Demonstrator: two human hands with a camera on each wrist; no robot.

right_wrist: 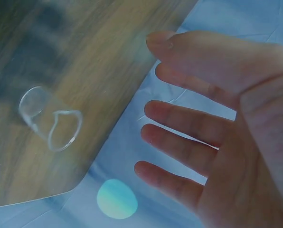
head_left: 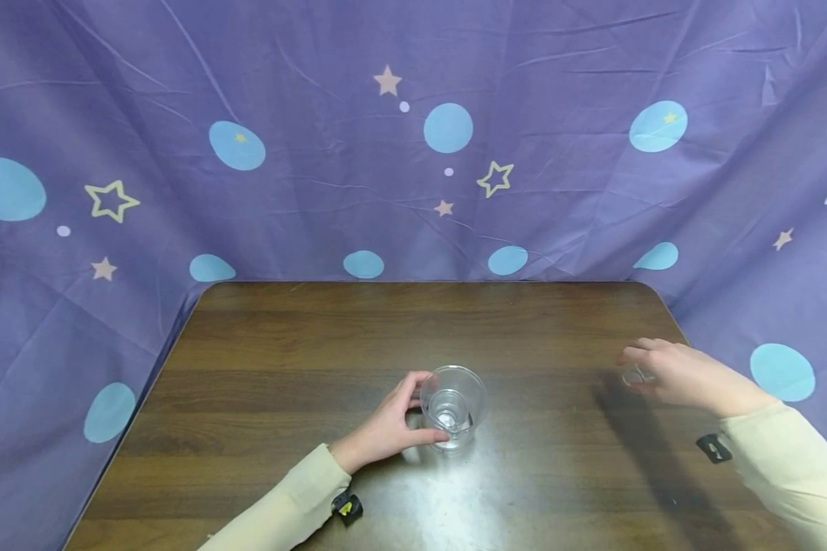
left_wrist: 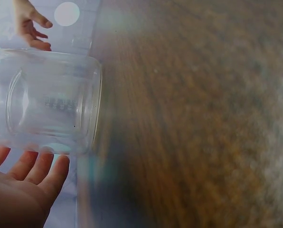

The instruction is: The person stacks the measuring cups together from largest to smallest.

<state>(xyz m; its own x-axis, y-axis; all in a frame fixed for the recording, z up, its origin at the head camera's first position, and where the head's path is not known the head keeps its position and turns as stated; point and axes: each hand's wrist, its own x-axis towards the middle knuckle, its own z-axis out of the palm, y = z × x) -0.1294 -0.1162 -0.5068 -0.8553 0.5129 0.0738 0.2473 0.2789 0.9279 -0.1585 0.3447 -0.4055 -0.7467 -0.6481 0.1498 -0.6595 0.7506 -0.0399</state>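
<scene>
A large clear cup [head_left: 479, 398] stands upright near the middle of the wooden table, my left hand [head_left: 393, 421] curved round its left side with thumb in front and fingers behind. Through its wall shows what looks like a smaller clear beaker [left_wrist: 46, 118], with a pointed lip and faint graduation marks. In the left wrist view, my left fingertips touch the cup's side. At the table's right, a small clear beaker [right_wrist: 42, 114] with a pouring lip stands on the wood. My right hand [head_left: 675, 375] is close to it, fingers extended and apart in the right wrist view, holding nothing.
The brown wooden table [head_left: 269, 367] has rounded far corners. A purple curtain [head_left: 317, 138] with blue dots and stars hangs behind it and along both sides. Dark wrist devices [head_left: 714, 448] are worn at both cream sleeves.
</scene>
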